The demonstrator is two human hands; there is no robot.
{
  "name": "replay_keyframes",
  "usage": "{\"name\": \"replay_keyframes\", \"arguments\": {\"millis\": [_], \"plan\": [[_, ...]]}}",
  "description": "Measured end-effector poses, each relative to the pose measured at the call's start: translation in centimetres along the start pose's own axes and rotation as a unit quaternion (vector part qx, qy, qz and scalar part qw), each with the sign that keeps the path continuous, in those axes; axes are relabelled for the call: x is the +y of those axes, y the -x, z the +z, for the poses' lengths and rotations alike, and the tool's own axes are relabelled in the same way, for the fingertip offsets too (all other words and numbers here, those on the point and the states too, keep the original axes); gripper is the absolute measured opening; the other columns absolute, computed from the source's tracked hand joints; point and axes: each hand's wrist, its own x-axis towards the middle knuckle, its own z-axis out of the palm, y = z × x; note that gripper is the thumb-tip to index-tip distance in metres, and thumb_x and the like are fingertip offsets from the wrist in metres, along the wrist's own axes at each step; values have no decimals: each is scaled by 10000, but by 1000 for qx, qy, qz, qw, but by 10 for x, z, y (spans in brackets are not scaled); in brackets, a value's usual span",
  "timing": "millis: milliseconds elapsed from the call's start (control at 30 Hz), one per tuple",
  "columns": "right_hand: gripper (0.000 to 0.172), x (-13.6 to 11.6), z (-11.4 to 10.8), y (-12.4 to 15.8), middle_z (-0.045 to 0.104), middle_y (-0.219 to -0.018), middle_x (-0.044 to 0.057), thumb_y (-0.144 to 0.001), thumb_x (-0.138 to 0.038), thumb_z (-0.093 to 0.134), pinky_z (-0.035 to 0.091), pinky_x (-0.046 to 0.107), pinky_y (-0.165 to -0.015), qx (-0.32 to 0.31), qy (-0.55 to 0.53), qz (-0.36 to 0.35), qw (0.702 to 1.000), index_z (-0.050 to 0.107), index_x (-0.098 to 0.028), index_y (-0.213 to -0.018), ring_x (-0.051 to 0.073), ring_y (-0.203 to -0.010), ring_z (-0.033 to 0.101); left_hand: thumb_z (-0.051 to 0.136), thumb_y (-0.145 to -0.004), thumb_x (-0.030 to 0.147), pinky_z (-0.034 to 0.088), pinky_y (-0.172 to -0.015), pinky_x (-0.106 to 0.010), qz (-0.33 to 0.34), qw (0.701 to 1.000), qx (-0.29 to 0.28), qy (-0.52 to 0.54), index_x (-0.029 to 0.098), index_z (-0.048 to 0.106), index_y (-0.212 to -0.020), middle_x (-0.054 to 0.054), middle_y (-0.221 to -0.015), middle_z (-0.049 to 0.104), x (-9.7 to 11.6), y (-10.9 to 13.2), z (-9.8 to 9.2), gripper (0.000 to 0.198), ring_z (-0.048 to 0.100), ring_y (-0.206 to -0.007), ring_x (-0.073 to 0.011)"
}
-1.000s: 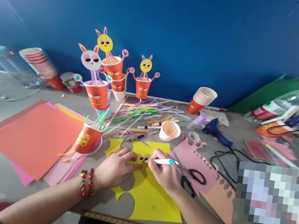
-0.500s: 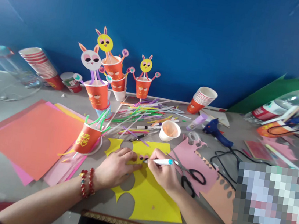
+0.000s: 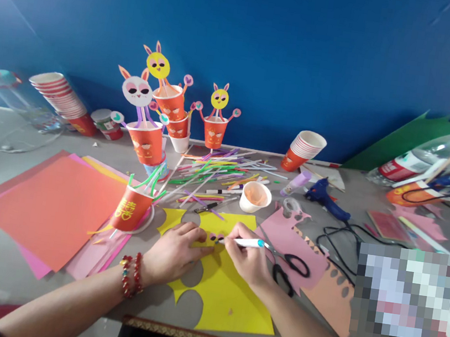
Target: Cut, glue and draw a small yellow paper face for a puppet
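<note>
My left hand (image 3: 177, 251) lies flat with its fingers stretched out on a yellow paper sheet (image 3: 232, 298) that has round cut-outs along its left side. Between thumb and fingers, my right hand (image 3: 248, 258) grips a white marker (image 3: 248, 242) with a teal end. Its tip is low over the yellow surface, beside two small pink-and-black eye shapes (image 3: 216, 237) and a small teal mark. Whether these eyes sit on a separate yellow piece I cannot tell. Black-handled scissors (image 3: 285, 274) lie just right of my right hand, partly over pink paper (image 3: 279, 229).
Left are orange sheets (image 3: 52, 205) and a red cup with green straws (image 3: 131, 211). Behind stand cups with rabbit figures (image 3: 136, 91), loose straws (image 3: 225, 166) and a white cup (image 3: 255, 198). A blue glue gun (image 3: 327, 198) with its cord lies right.
My right hand and the marker have shifted slightly right. A small teal mark now shows below the eye shapes. My left hand has stayed in place.
</note>
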Motion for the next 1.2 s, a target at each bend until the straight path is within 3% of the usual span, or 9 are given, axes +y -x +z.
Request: {"name": "replay_keyframes", "arguments": {"millis": [600, 800, 1200], "plan": [[181, -2, -2, 2, 515, -625, -35, -907, -242, 523, 378, 249, -530, 10, -37, 19, 999, 496, -228, -729, 144, -557, 497, 496, -907, 136, 532, -845, -429, -1, 1000, 1, 14, 251, 650, -1247, -99, -1103, 599, 0, 0, 0, 390, 532, -1001, -265], [236, 0, -5, 3, 454, -566, -55, -870, -201, 509, 343, 246, -516, 10, 1, 18, 1000, 426, -235, -652, 132, -523, 449, 493, -916, 148, 529, -843, -418, -1, 1000, -1, 8, 257, 651, -1244, -97, -1101, 604, 0, 0, 0, 380, 537, -994, -261], [233, 3, -4, 4, 483, -578, -51, -885, -235, 500, 358, 244, -536, -7, 40, 17, 999, 411, -236, -670, 136, -536, 485, 496, -901, 130, 532, -833, -421, 2, 1000, 3, 1, 252, 652, -1239, -100, -1096, 600, 0, 0, 0, 392, 535, -988, -265]]}}
